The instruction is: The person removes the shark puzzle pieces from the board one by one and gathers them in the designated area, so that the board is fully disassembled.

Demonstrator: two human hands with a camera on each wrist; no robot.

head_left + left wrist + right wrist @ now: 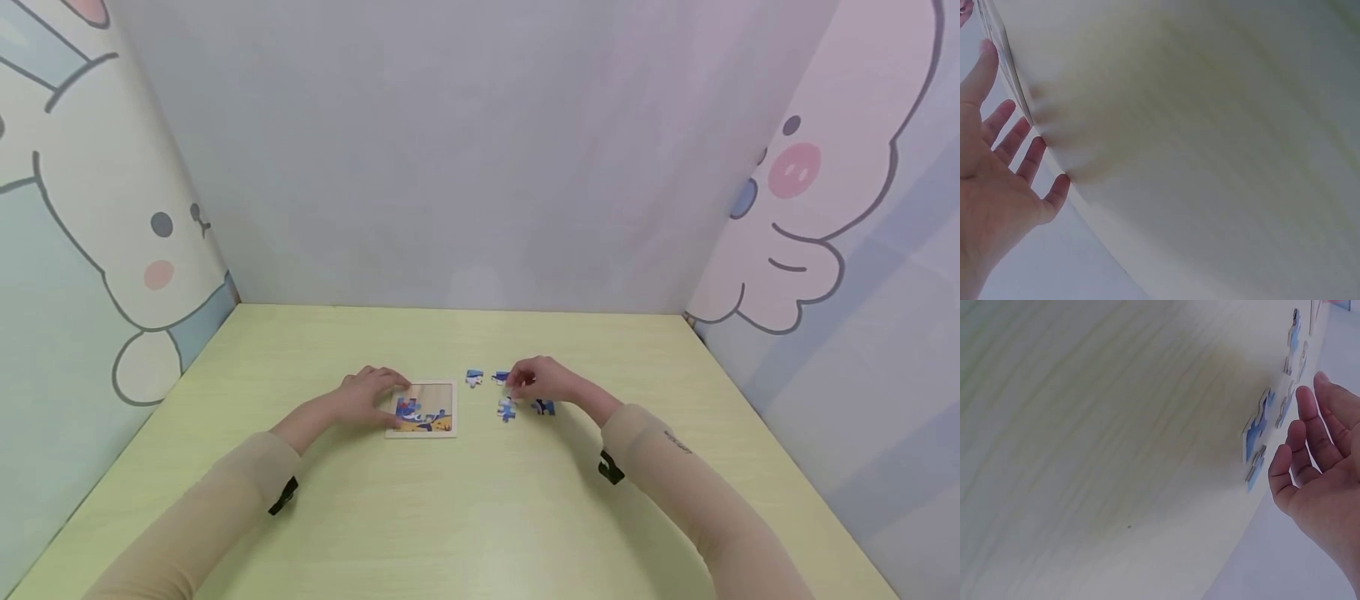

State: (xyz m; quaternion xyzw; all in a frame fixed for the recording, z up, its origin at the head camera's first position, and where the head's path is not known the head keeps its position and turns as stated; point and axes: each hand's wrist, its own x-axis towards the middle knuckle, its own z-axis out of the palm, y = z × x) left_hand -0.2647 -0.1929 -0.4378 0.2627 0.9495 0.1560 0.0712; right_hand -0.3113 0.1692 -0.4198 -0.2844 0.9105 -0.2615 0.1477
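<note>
A square jigsaw puzzle tray [455,408] with a pale rim lies left of centre, its lower part covered by joined pieces in blue, red and yellow, its upper part bare wood. My left hand [367,397] rests at the tray's left side, thumb near the lower corner and fingers near the upper. In the left wrist view its fingers [1027,159] are spread along the table. My right hand [542,379] hovers with bent fingers among loose pieces, fingertips just above a blue-and-white jigsaw piece [507,409]. The right wrist view shows nothing between its fingers [1313,428].
Other loose jigsaw pieces lie around the right hand: one [474,378] near the tray's upper right, one [500,377] partly behind the fingers, dark blue ones [543,407] below the palm. The pale yellow table [480,508] meets curtain walls [465,167] at the back and sides.
</note>
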